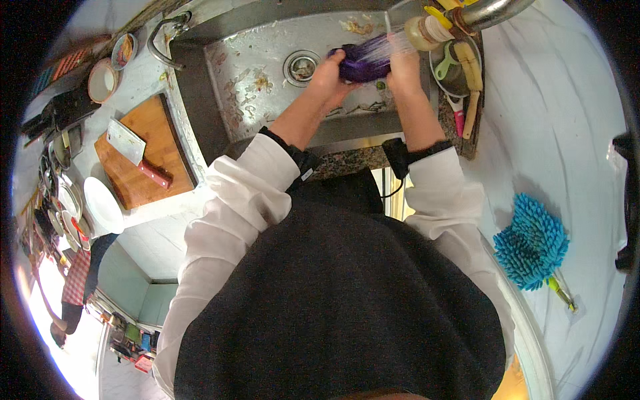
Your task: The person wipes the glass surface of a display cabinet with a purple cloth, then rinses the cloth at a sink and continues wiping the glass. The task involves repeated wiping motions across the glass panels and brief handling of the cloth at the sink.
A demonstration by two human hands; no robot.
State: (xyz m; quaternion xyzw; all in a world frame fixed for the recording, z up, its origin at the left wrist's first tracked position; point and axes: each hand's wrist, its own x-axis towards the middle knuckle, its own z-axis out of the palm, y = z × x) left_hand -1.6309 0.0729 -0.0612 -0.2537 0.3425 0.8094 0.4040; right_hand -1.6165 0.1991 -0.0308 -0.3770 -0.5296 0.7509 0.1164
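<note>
Over the stainless steel sink (240, 60), a glossy dark purple item (362, 65) is held between both hands; spray and blur hide exactly what it is. My left hand (327, 80) grips its left end, thumb on top. At the other end is my right hand (404, 70), with its fingers partly hidden behind the water. Water fans out from a tap nozzle (420, 34) at the upper right and strikes the purple item. Below lies the sink's drain (302, 68), with wet food scraps (260, 85) scattered around it.
Left of the sink, a cleaver (127, 142) rests on a wooden cutting board (165, 135). A second faucet (162, 37) stands at the sink's corner. Peelers and a brush lie around a bowl (452, 82) at right. A blue chenille duster (532, 242) is farther right. Another person (75, 285) appears lower left.
</note>
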